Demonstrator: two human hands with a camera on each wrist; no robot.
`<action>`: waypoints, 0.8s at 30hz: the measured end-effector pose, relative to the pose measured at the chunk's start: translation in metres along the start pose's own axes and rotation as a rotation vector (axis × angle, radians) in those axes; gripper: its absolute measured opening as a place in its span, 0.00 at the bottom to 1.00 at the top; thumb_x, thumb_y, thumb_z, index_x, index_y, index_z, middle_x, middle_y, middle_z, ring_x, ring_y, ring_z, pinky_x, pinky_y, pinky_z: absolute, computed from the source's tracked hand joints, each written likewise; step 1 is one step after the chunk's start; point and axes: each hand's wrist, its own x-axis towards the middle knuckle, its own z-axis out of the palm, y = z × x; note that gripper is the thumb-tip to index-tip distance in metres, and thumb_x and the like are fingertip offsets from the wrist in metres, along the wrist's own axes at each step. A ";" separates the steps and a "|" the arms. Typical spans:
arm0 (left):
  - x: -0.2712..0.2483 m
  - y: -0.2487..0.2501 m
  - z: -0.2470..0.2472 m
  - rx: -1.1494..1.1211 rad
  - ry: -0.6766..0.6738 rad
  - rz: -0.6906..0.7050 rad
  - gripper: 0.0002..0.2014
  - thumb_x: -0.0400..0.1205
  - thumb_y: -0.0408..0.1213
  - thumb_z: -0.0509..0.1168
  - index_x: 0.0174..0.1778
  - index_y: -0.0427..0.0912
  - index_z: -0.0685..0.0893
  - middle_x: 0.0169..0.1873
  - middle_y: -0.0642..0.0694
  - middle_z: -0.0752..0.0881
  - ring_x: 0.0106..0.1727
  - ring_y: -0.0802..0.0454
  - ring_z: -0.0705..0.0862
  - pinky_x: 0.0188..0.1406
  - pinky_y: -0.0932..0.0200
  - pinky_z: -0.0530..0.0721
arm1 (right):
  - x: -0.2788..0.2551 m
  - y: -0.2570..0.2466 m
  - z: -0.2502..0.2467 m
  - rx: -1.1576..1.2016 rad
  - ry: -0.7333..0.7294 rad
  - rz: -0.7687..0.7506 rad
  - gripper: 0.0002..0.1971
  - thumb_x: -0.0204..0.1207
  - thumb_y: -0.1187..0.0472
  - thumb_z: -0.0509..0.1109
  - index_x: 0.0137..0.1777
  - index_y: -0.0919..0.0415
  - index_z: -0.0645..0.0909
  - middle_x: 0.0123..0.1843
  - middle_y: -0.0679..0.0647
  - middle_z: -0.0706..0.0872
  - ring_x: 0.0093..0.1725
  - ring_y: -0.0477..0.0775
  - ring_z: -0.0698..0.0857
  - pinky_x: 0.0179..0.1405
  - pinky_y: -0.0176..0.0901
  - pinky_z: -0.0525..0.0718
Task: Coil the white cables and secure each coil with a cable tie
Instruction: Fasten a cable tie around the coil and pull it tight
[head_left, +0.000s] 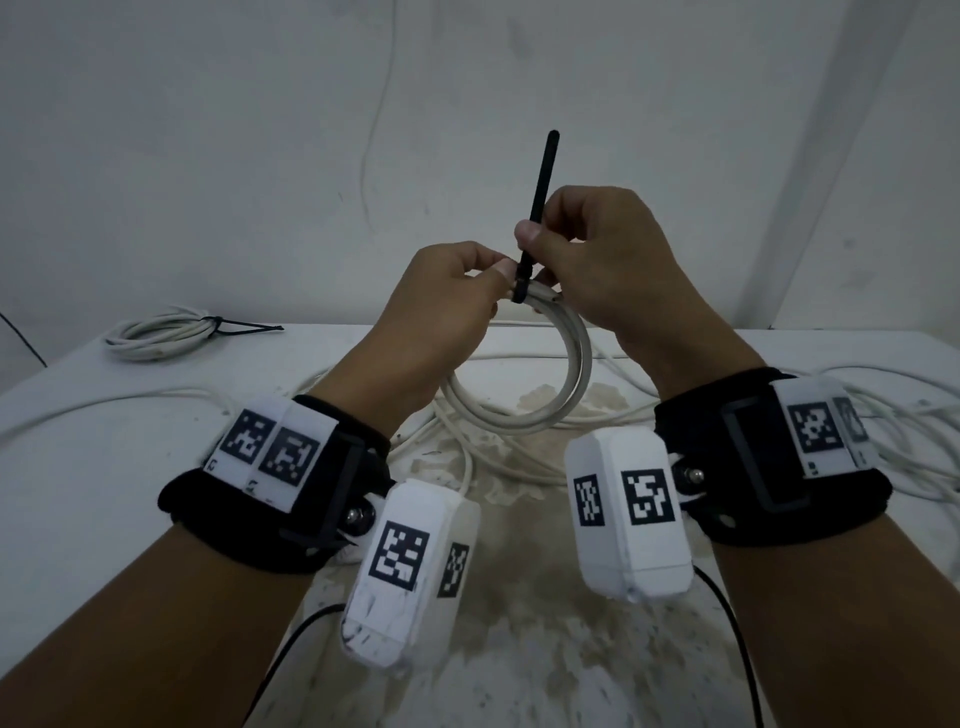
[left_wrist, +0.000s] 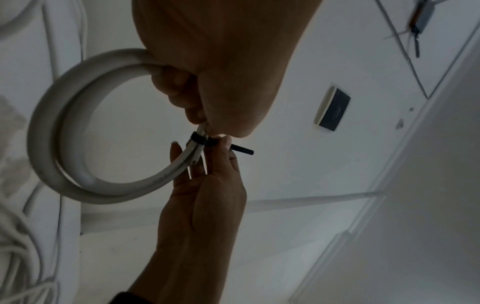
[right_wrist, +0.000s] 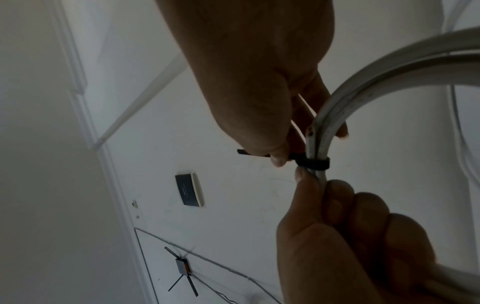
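Note:
I hold a small coil of white cable (head_left: 577, 374) up above the table. My left hand (head_left: 496, 278) grips the top of the coil, fingers curled round its strands (left_wrist: 179, 86). A black cable tie (head_left: 519, 288) is looped round the strands right beside that grip. My right hand (head_left: 535, 241) pinches the tie's tail (head_left: 541, 197), which sticks up past the thumb. In the right wrist view the tie (right_wrist: 313, 163) sits tight round the coil (right_wrist: 363, 82), just above the left hand's fingertips (right_wrist: 302, 174). The left wrist view shows the tie (left_wrist: 198, 139) and its tail (left_wrist: 242, 149).
A finished coil (head_left: 166, 338) bound with a black tie lies at the table's back left. Loose white cables (head_left: 909, 441) sprawl across the middle and right of the stained white table (head_left: 104, 493). A white wall stands close behind.

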 end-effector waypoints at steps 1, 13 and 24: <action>0.000 0.000 -0.001 -0.044 -0.006 -0.036 0.10 0.88 0.39 0.62 0.52 0.39 0.87 0.19 0.59 0.75 0.17 0.62 0.68 0.20 0.65 0.64 | 0.000 -0.001 -0.001 -0.021 -0.008 -0.013 0.14 0.81 0.57 0.71 0.37 0.65 0.79 0.41 0.62 0.89 0.43 0.63 0.89 0.48 0.57 0.88; -0.003 -0.002 0.004 -0.007 -0.021 0.006 0.08 0.88 0.37 0.62 0.53 0.40 0.87 0.19 0.58 0.75 0.16 0.63 0.69 0.17 0.70 0.65 | 0.003 0.009 0.003 -0.180 -0.035 0.004 0.13 0.81 0.58 0.71 0.36 0.61 0.78 0.38 0.55 0.86 0.43 0.58 0.87 0.48 0.49 0.85; -0.001 -0.006 0.005 0.129 0.010 0.099 0.12 0.88 0.39 0.62 0.42 0.42 0.87 0.19 0.57 0.74 0.18 0.62 0.69 0.20 0.69 0.67 | 0.003 0.010 0.009 -0.104 0.059 0.062 0.12 0.79 0.55 0.72 0.37 0.60 0.81 0.37 0.52 0.86 0.41 0.54 0.85 0.48 0.52 0.86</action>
